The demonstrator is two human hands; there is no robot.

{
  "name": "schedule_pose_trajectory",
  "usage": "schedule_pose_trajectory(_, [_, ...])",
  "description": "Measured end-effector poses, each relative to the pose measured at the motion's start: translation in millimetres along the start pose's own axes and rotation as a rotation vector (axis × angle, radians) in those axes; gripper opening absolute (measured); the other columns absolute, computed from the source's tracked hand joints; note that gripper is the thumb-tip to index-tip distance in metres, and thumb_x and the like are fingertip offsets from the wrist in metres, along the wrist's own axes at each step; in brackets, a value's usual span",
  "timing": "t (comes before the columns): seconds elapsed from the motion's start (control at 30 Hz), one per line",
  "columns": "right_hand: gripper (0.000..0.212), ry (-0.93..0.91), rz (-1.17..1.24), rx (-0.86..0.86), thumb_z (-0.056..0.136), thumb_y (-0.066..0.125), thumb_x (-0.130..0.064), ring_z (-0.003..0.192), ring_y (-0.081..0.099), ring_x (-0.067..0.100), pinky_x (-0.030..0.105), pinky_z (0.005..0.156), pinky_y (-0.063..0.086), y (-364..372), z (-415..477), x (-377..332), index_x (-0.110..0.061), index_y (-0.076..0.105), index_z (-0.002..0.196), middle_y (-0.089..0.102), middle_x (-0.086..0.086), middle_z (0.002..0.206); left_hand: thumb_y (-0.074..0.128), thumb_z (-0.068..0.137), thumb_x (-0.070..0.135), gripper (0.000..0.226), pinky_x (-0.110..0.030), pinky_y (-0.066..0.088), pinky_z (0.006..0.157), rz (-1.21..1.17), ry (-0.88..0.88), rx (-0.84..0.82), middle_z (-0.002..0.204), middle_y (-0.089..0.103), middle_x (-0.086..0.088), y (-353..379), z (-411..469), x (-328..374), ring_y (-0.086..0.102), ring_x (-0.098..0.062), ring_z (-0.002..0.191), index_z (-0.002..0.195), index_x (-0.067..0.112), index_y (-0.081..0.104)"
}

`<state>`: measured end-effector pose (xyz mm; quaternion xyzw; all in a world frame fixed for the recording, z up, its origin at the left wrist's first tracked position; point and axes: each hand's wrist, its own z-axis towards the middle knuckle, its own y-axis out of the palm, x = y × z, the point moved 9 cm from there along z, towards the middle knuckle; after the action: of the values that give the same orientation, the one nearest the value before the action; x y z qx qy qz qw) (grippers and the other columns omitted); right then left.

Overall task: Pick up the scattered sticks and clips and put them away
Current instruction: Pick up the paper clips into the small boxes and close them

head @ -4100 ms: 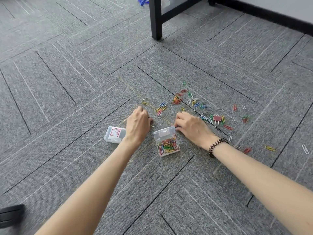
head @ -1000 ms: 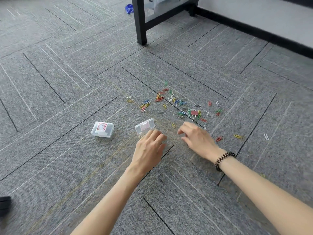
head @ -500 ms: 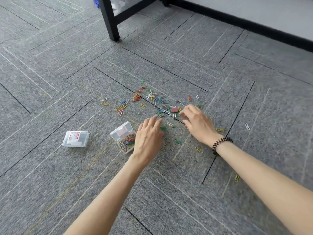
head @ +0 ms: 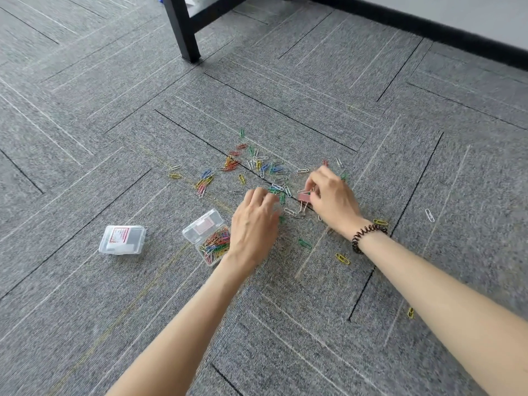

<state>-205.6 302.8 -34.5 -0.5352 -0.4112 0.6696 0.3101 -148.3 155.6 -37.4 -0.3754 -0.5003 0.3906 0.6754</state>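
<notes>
Both hands (head: 291,207) among scattered paper clips (head: 257,167) — open box (head: 210,238) beside.

Two clear plastic boxes (head: 123,240), one red binder clip (head: 304,197), dozens of scattered paper clips (head: 258,164), two hands (head: 253,224)

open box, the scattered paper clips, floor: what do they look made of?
Open box: clear, glossy hard plastic; the clips inside show through its walls.
Paper clips: thin bent wire. The coloured ones look coated in plastic or paint, the silvery ones bare metal; too small to confirm.
Floor: grey carpet tiles, matte woven pile with ribbed lines and dark seams between tiles.
</notes>
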Motion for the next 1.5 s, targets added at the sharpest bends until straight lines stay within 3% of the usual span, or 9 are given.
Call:
schedule_pose_trajectory(0.1, [0.014,0.043,-0.021,-0.004,0.088,0.052,0.003,0.059,0.044,0.002,0.011,0.048,0.029,-5.7,-6.9,18.1,-0.009,0.057,0.092,0.053,0.001,0.099,0.044,0.095,0.049,0.059,-0.039,0.02,0.118,-0.018,0.009,-0.158,0.157,0.022,0.0,18.0,16.7,-1.0,0.021,-0.015,0.142,0.147,0.027,0.029])
schedule_pose_trajectory(0.2, [0.017,0.05,-0.097,0.086,0.087,0.053,0.003,0.064,0.044,0.003,0.01,0.051,0.031,-19.5,-12.1,25.1,-0.009,0.06,0.097,0.054,0.002,0.101,0.027,0.088,0.073,0.078,-0.04,-0.007,0.119,0.031,0.101,-0.36,0.159,-0.014,0.006,42.3,24.1,0.8,-0.013,-0.014,0.147,0.152,0.038,-0.002])
schedule_pose_trajectory(0.27, [0.028,0.042,-0.132,0.166,0.083,0.054,0.005,0.091,0.054,0.014,0.02,0.077,0.048,-29.4,-11.8,27.9,-0.008,0.059,0.107,0.054,0.006,0.114,0.023,0.084,0.078,0.083,-0.043,-0.005,0.12,0.092,0.163,-0.398,0.159,-0.013,0.008,49.8,25.0,0.6,-0.013,-0.014,0.147,0.151,0.038,-0.004])
schedule_pose_trajectory(0.33, [0.043,0.086,-0.172,0.124,0.086,0.053,-0.002,0.128,0.04,0.023,0.033,0.107,0.029,-27.3,-5.9,38.8,-0.01,0.051,0.127,0.042,0.01,0.139,0.025,0.084,0.078,0.083,-0.039,-0.002,0.12,0.116,0.184,-0.378,0.159,-0.001,0.009,48.8,25.9,0.5,-0.002,-0.013,0.148,0.152,0.035,0.006])
schedule_pose_trajectory(0.43, [0.062,0.206,-0.165,-0.084,0.094,0.046,-0.022,0.146,0.0,0.022,0.039,0.113,-0.002,-10.7,2.9,57.8,-0.022,0.019,0.15,0.003,0.005,0.159,0.036,0.088,0.064,0.071,-0.033,0.025,0.114,0.106,0.207,-0.254,0.154,0.03,0.006,36.2,24.1,5.5,0.027,-0.015,0.139,0.148,0.025,0.033])
schedule_pose_trajectory(0.57, [0.068,0.204,-0.083,-0.257,0.095,0.042,-0.024,0.145,-0.012,0.018,0.042,0.111,-0.01,7.5,9.2,58.5,-0.031,0.003,0.151,-0.011,-0.002,0.158,0.06,0.091,0.034,0.038,-0.036,0.056,0.083,0.043,0.242,-0.1,0.125,0.06,0.0,17.0,14.9,12.8,0.052,-0.018,0.11,0.124,0.016,0.063])
schedule_pose_trajectory(0.73, [0.063,0.049,-0.032,-0.275,0.088,0.045,-0.012,0.144,0.008,0.013,0.043,0.114,0.004,13.3,2.4,37.1,-0.025,0.029,0.147,0.017,-0.007,0.157,0.066,0.089,0.013,0.015,-0.035,0.058,0.064,-0.01,0.239,-0.041,0.1,0.063,0.0,8.5,3.1,14.1,0.056,-0.018,0.092,0.103,0.011,0.071])
schedule_pose_trajectory(0.93, [0.032,-0.108,-0.1,-0.094,0.091,0.056,-0.021,0.112,0.046,0.007,0.029,0.088,0.047,5.4,-20.8,23.7,-0.021,0.058,0.124,0.053,-0.009,0.126,0.064,0.088,0.005,0.012,-0.031,0.056,0.068,0.047,0.201,-0.056,0.093,0.062,-0.002,7.1,-2.1,18.5,0.055,-0.016,0.084,0.099,0.009,0.068])
schedule_pose_trajectory(1.5, [0.004,0.014,-0.115,-0.023,0.089,0.056,-0.003,0.075,0.051,0.012,0.016,0.066,0.038,-8.3,-24.0,3.9,-0.006,0.059,0.091,0.057,0.002,0.085,0.066,0.087,0.005,0.016,-0.031,0.058,0.079,-0.186,-0.012,0.002,0.098,0.073,-0.002,-34.2,-14.7,-11.5,0.068,-0.014,0.083,0.099,0.012,0.074])
